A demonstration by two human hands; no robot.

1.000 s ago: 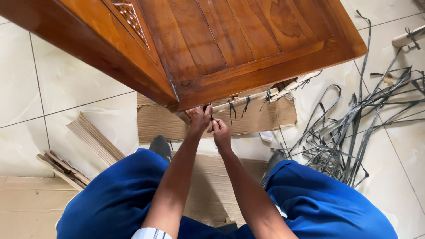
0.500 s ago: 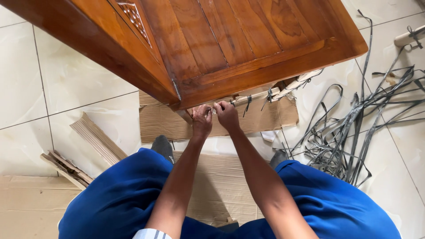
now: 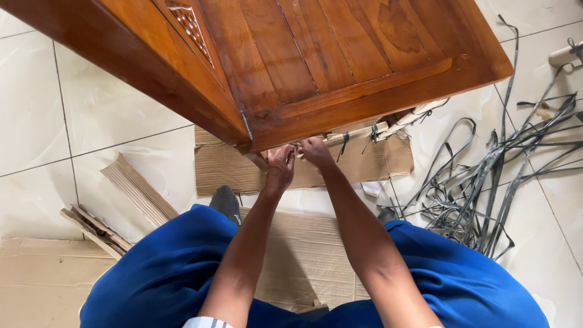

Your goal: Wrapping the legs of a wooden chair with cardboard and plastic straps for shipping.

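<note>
Your left hand (image 3: pixel 280 165) and right hand (image 3: pixel 316 150) meet under the edge of the wooden cabinet (image 3: pixel 316 67), touching the pale wood strip (image 3: pixel 355 132) tied there. I cannot tell if your fingers pinch a tie. Many black straps (image 3: pixel 480 182) already lie loose on the floor (image 3: pixel 36 115). Some black ties (image 3: pixel 344 141) are on the strip, so work is left.
</note>
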